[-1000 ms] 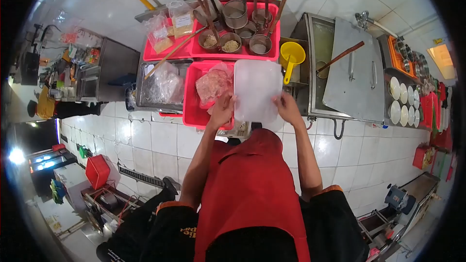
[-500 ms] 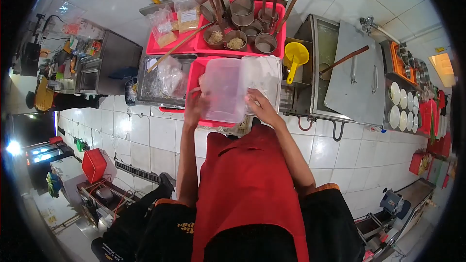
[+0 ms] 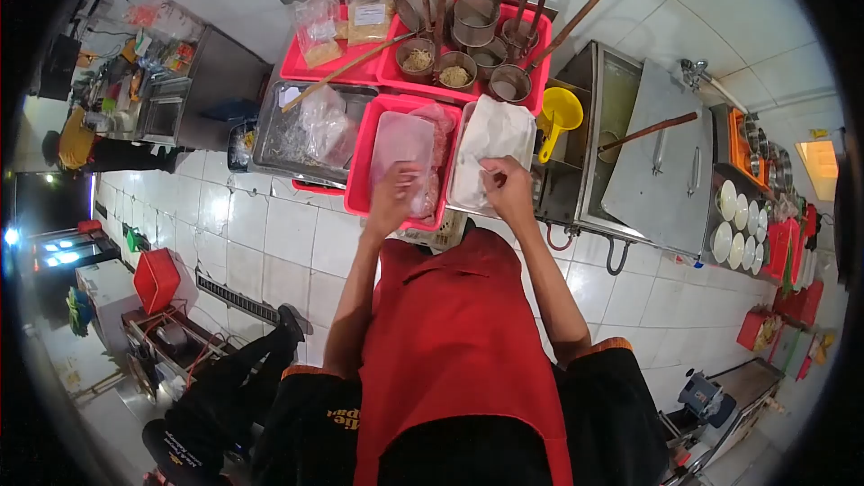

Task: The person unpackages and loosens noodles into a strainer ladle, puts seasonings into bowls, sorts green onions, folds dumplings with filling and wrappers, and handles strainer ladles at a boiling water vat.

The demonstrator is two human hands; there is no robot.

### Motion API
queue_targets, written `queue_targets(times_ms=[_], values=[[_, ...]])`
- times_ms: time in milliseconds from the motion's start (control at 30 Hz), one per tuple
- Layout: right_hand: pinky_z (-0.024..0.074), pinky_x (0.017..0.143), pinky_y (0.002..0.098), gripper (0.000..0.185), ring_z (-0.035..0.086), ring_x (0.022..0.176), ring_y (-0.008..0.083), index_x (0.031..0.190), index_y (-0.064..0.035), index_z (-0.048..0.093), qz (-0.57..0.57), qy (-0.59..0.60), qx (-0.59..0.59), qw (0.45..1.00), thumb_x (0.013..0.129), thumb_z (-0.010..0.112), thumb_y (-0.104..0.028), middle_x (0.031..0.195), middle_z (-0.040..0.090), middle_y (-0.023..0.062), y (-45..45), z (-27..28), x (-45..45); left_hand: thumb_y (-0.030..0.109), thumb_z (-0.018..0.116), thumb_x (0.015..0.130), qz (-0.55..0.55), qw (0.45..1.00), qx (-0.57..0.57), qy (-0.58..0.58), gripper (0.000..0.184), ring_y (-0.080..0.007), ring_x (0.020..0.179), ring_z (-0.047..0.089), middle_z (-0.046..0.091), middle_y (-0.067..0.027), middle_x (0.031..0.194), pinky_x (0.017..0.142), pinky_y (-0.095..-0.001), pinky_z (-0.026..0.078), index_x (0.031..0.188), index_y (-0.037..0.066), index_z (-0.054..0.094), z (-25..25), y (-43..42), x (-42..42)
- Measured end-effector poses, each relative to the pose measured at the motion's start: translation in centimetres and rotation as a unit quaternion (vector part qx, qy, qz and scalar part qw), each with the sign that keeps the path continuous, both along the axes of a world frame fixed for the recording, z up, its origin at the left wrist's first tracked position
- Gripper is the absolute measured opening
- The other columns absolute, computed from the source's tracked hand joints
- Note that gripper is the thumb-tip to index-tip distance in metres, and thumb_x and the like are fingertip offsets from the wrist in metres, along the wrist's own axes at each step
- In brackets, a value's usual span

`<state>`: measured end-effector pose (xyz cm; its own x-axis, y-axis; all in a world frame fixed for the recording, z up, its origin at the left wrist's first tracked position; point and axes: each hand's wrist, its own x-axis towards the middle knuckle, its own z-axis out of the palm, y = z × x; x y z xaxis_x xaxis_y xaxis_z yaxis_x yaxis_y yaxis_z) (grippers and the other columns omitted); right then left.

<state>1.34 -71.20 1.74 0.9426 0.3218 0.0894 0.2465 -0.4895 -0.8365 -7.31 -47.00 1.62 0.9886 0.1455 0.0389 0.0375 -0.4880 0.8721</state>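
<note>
A translucent plastic lid [image 3: 396, 139] lies inside a pink tray [image 3: 361, 182], leaving bagged pinkish food [image 3: 441, 133] showing along its right side. My left hand [image 3: 393, 202] is at the lid's lower right part, its fingers curled onto it. To the right, a white cloth or paper sheet [image 3: 493, 130] covers a white tray [image 3: 456, 182]. My right hand [image 3: 511, 187] pinches the sheet near its front edge, fingertips drawn together. What lies under the sheet is hidden.
Behind stand long-handled noodle strainers [image 3: 474, 22] in a pink tray, some holding noodles. A dark tray [image 3: 270, 148] with a plastic bag is at left. At right are a yellow scoop [image 3: 562, 108] and a steel cooker lid [image 3: 652, 157]. Another person [image 3: 202, 423] is at lower left.
The translucent lid has gone from between both hands down into the pink tray, leftward. My right hand has left it and taken hold of the white sheet. The whole view has shifted slightly.
</note>
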Motion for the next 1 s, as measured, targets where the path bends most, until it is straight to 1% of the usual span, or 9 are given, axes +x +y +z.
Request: queue_targets(times_ms=[67, 100, 167, 300, 367, 433, 500, 767, 1000], values=[[0.0513, 0.073, 0.0321, 0.02, 0.066, 0.082, 0.0242, 0.099, -0.0008, 0.071, 0.041, 0.049, 0.127, 0.99, 0.081, 0.064, 0.002, 0.095, 0.068, 0.0136, 2.0, 2.1, -0.8, 0.011, 0.07, 0.088, 0.046, 0.944, -0.32, 0.066, 0.055, -0.0257, 0.117, 0.057, 0.059, -0.0182, 0.125, 0.097, -0.0387, 0.048, 0.136, 0.0, 0.045, 2.8, -3.3, 0.7], [0.0514, 0.076, 0.032, 0.021, 0.066, 0.087, 0.0225, 0.103, -0.0001, 0.069, 0.099, 0.075, 0.149, 0.981, 0.082, 0.064, 0.001, 0.097, 0.068, 0.0131, 3.2, 3.6, -1.4, 0.011, 0.07, 0.088, 0.043, 0.943, -0.322, 0.069, 0.055, -0.0257, 0.117, 0.057, 0.059, -0.0182, 0.125, 0.097, -0.0387, 0.048, 0.136, 0.0, 0.045, 2.8, -3.3, 0.8], [0.0505, 0.077, 0.029, 0.029, 0.063, 0.083, 0.0174, 0.111, -0.0021, 0.068, 0.203, 0.007, 0.153, 0.967, 0.083, 0.064, 0.003, 0.099, 0.069, 0.0121, 4.3, 3.3, -1.6, 0.012, 0.074, 0.085, 0.075, 0.98, -0.184, 0.02, 0.065, -0.0258, 0.119, 0.056, 0.059, -0.0191, 0.125, 0.1, -0.0389, 0.046, 0.138, -0.005, 0.041, 2.6, -2.6, 1.7], [0.0517, 0.08, 0.0311, 0.028, 0.067, 0.089, 0.0231, 0.111, -0.001, 0.067, 0.115, 0.071, 0.187, 0.973, 0.083, 0.066, 0.0, 0.101, 0.069, 0.0155, 2.2, 0.3, 0.1, 0.019, 0.08, 0.079, 0.168, 0.981, 0.09, 0.04, 0.075, -0.0403, 0.114, 0.057, 0.059, -0.0259, 0.121, 0.099, -0.0441, 0.045, 0.137, -0.008, 0.041, 1.1, 2.2, 0.8], [0.0531, 0.08, 0.0337, 0.026, 0.068, 0.092, 0.0267, 0.107, 0.0006, 0.067, -0.022, -0.042, 0.0, 0.999, 0.081, 0.068, -0.003, 0.105, 0.068, 0.0182, -0.7, -1.3, 1.6, 0.02, 0.081, 0.078, 0.145, 0.975, 0.158, 0.054, 0.076, -0.0429, 0.116, 0.054, 0.056, -0.0277, 0.123, 0.1, -0.0462, 0.043, 0.137, -0.009, 0.041, -1.5, 5.3, -0.6], [0.0525, 0.083, 0.037, 0.027, 0.066, 0.095, 0.0318, 0.107, -0.0008, 0.067, -0.045, -0.022, -0.043, 0.998, 0.08, 0.07, -0.005, 0.104, 0.068, 0.0177, -2.9, -3.0, 3.5, 0.02, 0.081, 0.077, 0.116, 0.965, 0.225, 0.066, 0.078, -0.0454, 0.118, 0.051, 0.054, -0.0295, 0.126, 0.101, -0.0484, 0.042, 0.137, -0.009, 0.041, -2.2, 6.2, -1.2], [0.052, 0.086, 0.0403, 0.028, 0.065, 0.098, 0.037, 0.106, -0.0022, 0.067, -0.072, -0.001, -0.088, 0.994, 0.078, 0.071, -0.008, 0.103, 0.068, 0.0172, -3.3, -3.2, 5.0, 0.017, 0.081, 0.073, 0.221, 0.902, 0.368, -0.048, 0.082, -0.0454, 0.114, 0.047, 0.049, -0.0264, 0.125, 0.098, -0.0555, 0.036, 0.138, -0.004, 0.037, -1.5, 5.9, -1.7], [0.0492, 0.089, 0.0457, 0.043, 0.058, 0.107, 0.0409, 0.113, 0.001, 0.063, -0.032, -0.052, -0.147, 0.987, 0.075, 0.075, -0.014, 0.117, 0.057, 0.0233, 0.9, -2.4, 4.3, 0.006, 0.073, 0.076, 0.139, 0.974, 0.17, -0.054, 0.052, -0.0437, 0.115, 0.049, 0.052, -0.0242, 0.122, 0.102, -0.0505, 0.037, 0.124, 0.001, 0.051, 2.2, 0.7, -0.2], [0.0459, 0.09, 0.0458, 0.049, 0.052, 0.102, 0.0373, 0.117, 0.0008, 0.063, -0.033, -0.084, -0.184, 0.979, 0.07, 0.075, -0.01, 0.11, 0.054, 0.0191, 1.2, -2.3, -1.3, 0.002, 0.071, 0.075, 0.06, 0.992, 0.111, -0.019, 0.044, -0.0419, 0.113, 0.052, 0.054, -0.0213, 0.121, 0.098, -0.0475, 0.044, 0.117, 0.004, 0.056, 1.4, -2.2, -2.8]])
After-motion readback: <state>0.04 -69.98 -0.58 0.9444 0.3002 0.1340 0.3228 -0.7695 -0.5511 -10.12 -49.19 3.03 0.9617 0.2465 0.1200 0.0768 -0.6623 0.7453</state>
